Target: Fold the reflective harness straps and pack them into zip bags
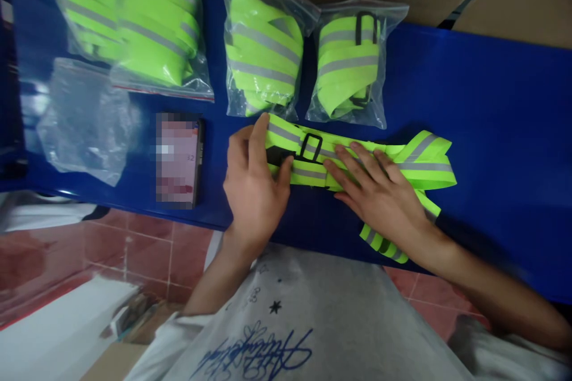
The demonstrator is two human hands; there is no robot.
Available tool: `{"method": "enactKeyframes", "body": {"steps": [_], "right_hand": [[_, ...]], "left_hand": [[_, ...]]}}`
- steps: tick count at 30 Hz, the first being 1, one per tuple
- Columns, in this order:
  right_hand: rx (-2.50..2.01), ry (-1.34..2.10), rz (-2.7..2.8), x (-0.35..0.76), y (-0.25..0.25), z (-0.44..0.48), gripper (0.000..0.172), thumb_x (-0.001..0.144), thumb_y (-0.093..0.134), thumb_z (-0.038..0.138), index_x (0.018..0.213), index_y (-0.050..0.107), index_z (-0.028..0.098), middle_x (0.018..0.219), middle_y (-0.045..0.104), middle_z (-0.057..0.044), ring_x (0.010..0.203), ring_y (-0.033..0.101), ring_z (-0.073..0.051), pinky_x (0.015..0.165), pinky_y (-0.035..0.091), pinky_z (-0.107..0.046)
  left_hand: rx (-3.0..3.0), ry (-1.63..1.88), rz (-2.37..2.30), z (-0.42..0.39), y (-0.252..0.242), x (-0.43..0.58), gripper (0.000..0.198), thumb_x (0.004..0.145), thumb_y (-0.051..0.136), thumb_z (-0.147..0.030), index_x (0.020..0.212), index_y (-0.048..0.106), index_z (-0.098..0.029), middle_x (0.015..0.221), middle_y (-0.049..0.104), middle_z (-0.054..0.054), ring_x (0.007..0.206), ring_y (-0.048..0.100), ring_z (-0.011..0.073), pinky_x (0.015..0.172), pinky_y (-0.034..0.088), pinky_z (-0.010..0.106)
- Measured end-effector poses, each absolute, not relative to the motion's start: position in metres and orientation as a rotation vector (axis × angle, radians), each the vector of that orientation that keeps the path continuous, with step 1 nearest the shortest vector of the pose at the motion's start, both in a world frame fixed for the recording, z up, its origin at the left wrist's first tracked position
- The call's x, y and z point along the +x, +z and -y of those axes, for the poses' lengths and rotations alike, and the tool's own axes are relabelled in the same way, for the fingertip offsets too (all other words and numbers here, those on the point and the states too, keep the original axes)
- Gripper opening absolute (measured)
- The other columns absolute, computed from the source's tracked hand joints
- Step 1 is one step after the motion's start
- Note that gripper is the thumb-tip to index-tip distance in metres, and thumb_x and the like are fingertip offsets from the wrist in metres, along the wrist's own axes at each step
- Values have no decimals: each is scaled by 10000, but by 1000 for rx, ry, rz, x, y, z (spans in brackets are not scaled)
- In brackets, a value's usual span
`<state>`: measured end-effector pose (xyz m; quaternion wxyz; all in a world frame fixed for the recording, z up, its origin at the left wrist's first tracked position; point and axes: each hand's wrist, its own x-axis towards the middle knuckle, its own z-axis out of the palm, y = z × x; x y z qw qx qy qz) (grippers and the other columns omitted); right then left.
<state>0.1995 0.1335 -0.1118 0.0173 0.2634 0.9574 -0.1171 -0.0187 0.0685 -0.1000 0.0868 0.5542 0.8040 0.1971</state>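
A neon-yellow reflective strap (426,168) with grey stripes and a black buckle lies in flat folds on the blue table. My left hand (255,184) grips the left end of the folds, thumb below and fingers above. Flat across the middle of the strap rests my right hand (379,190), its fingers stretched out and slightly apart. Loops of the strap stick out to the right of that hand, and a loose end hangs below it near the table's front edge.
Zip bags with folded yellow straps (263,53) line the back of the blue table (491,131). An empty-looking clear bag (84,119) lies at left, beside a phone (179,161). Cardboard (513,0) stands behind the table.
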Motion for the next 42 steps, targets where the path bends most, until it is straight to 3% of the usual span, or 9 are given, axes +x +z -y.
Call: {"method": "enactKeyframes", "body": {"steps": [6,11,15,19,23,27,31,37,42], "right_hand": [[824,-246,-2993,204,-108,-129,664,1052,517,391,1646,291,196,1684,317,-163,1534,369,-348,1240,311,-603],[1118,-215,-2980,229,-106,-126,705,1021,557,479,1633,303,237,1649,394,-159,1509,396,-383,1232,210,-671],[1615,-391,-2914,253,-114,-123,903,927,659,523,1643,218,193,1619,404,-227,1472,414,-455,1113,372,-678],[1933,-650,-2773,272,-121,-117,868,879,651,315,1632,227,226,1345,652,-156,1155,662,-338,915,545,-510],[1798,-167,-2881,285,-110,-112,727,813,632,189,1517,461,248,1169,715,-95,952,665,-280,842,492,-440],[1532,420,-2960,313,-101,-117,573,879,620,185,1440,580,294,1195,731,-86,1011,638,-292,887,408,-466],[1714,719,-2836,365,-106,-135,514,936,553,165,1410,625,352,1253,721,-87,1095,631,-351,910,407,-547],[2089,296,-2727,361,-100,-137,494,995,497,258,1483,565,296,1371,649,-160,1245,608,-411,996,454,-614],[1900,-459,-2841,306,-97,-131,801,946,634,527,1622,320,236,1475,573,-180,1314,575,-388,1074,447,-612]], "left_hand": [[1619,314,-2435,-79,-77,-17,690,912,645,-207,1544,385,-307,1444,507,116,1336,557,315,957,578,404],[1596,171,-2371,-84,-70,-35,567,895,608,-186,1434,436,-217,1435,553,133,1260,629,359,955,591,484],[1558,136,-2333,-79,-72,-52,614,888,605,-197,1451,362,-220,1367,628,115,1050,726,370,907,599,537],[1551,158,-2402,-75,-76,-53,614,872,604,-196,1442,381,-236,1324,661,105,1001,735,410,862,604,581],[1544,148,-2495,-75,-78,-48,616,845,609,-180,1427,415,-230,1313,672,106,1010,734,420,898,590,621],[1510,121,-2526,-76,-79,-47,598,840,591,-178,1414,434,-244,1298,679,101,1023,733,415,911,582,648],[1496,164,-2559,-74,-79,-52,605,822,550,-163,1416,451,-229,1342,667,102,1118,702,441,911,573,675],[1485,196,-2553,-72,-78,-54,631,802,542,-189,1427,457,-222,1378,645,79,1135,699,400,996,551,631],[1424,198,-2565,-73,-75,-53,633,815,567,-226,1438,458,-198,1405,631,130,1097,704,432,1005,520,679]]}}
